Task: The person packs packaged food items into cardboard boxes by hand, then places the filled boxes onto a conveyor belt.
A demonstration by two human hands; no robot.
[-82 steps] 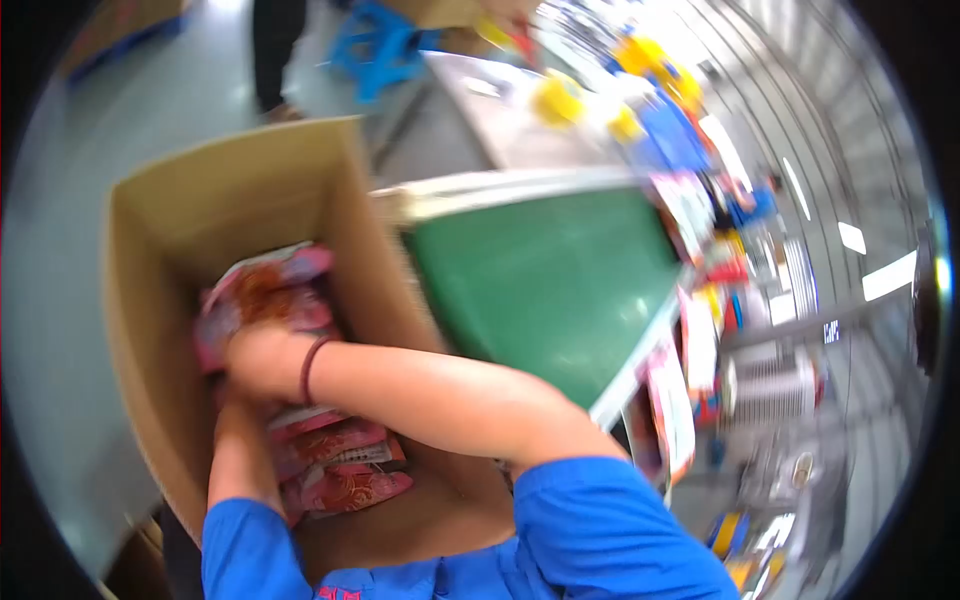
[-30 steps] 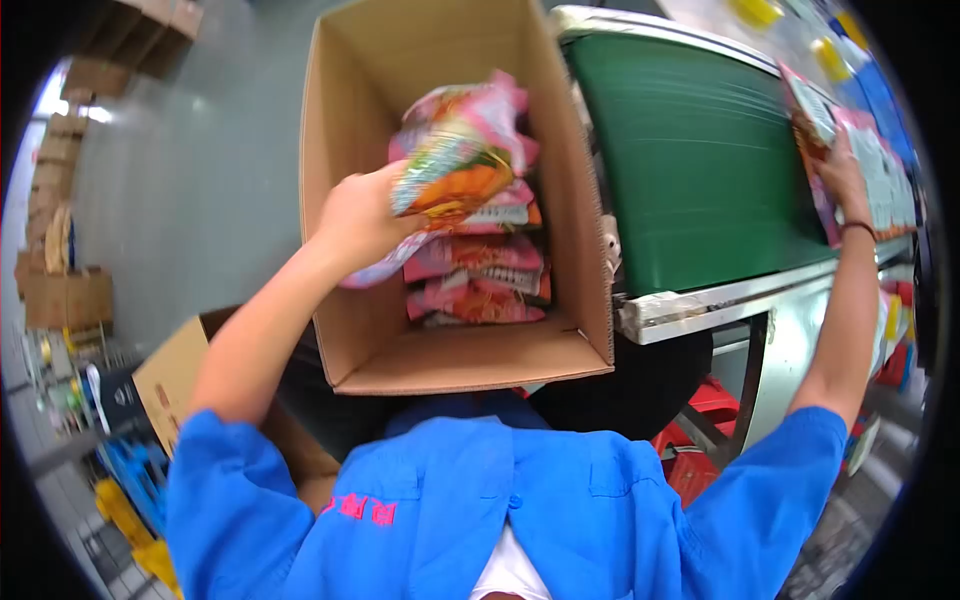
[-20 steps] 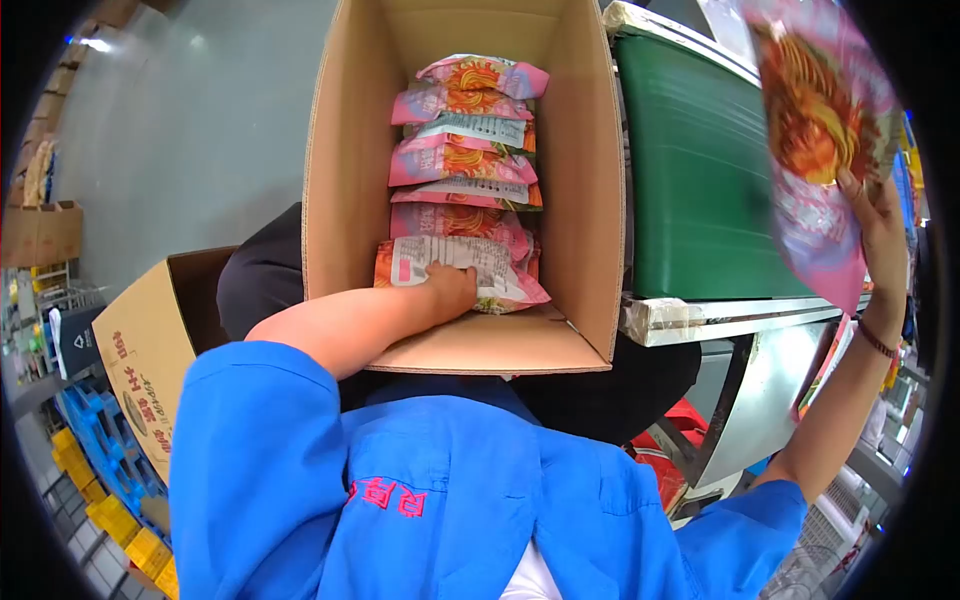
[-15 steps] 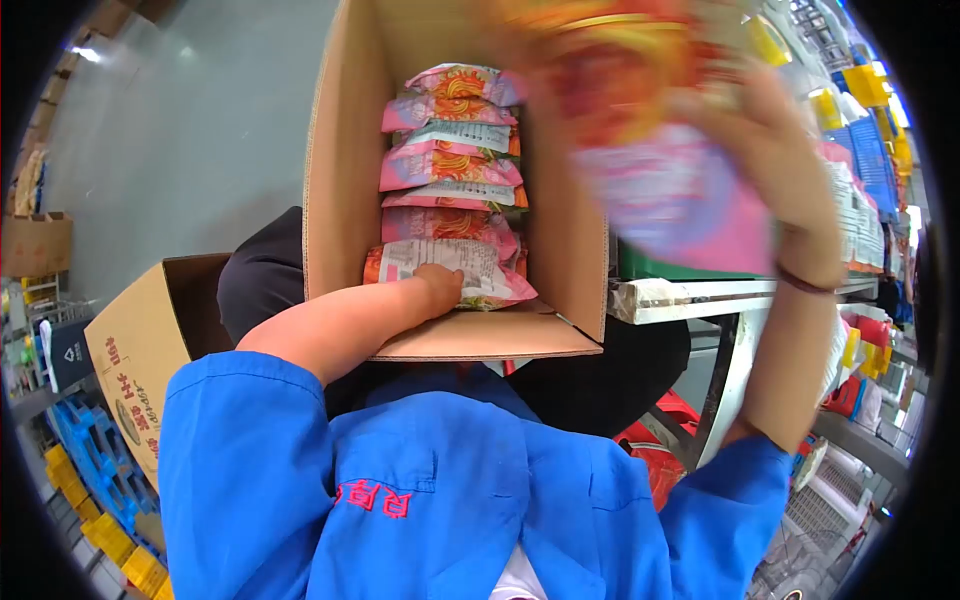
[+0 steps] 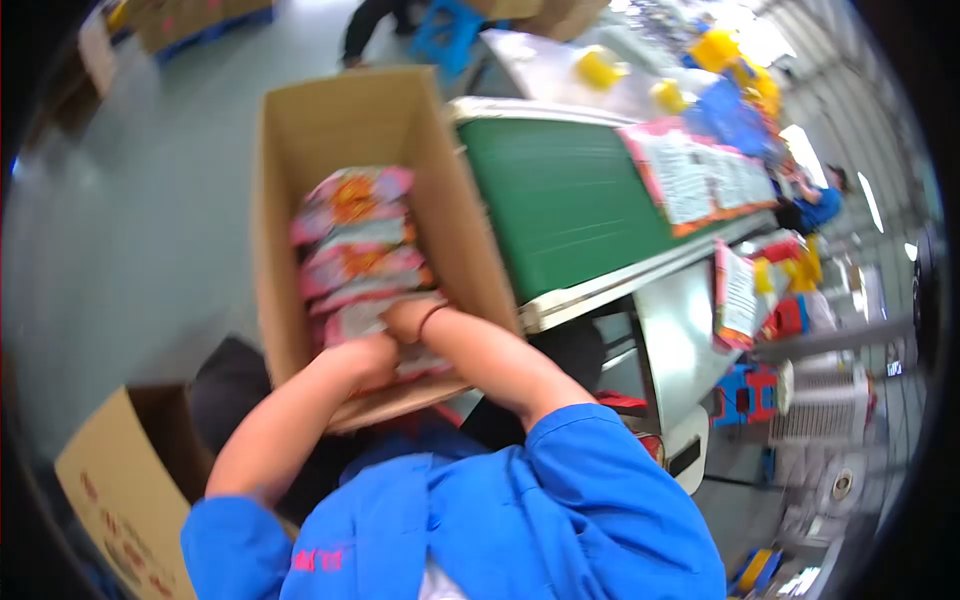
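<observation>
An open cardboard carton (image 5: 330,110) stands before me, holding a row of pink and orange printed food bags (image 5: 355,200). Both my hands are down inside its near end, close together. My right hand (image 5: 410,320), with a dark band at the wrist, has its fingers curled at the top of a pale-faced bag (image 5: 358,320). Beside it and nearer to me, my left hand (image 5: 368,360) is bent down against the nearest bags, its fingers mostly hidden and blurred.
Right of the carton runs a green conveyor belt (image 5: 560,200) with a pale frame, carrying several pink and white bags (image 5: 680,180). Another bag (image 5: 735,295) lies on the metal side table (image 5: 680,335). A second open carton (image 5: 125,490) sits low at left. A person (image 5: 822,205) is far right.
My right hand has brought a bag from the upper right down into the carton, beside my left hand. The view has swung right, showing more of the belt.
</observation>
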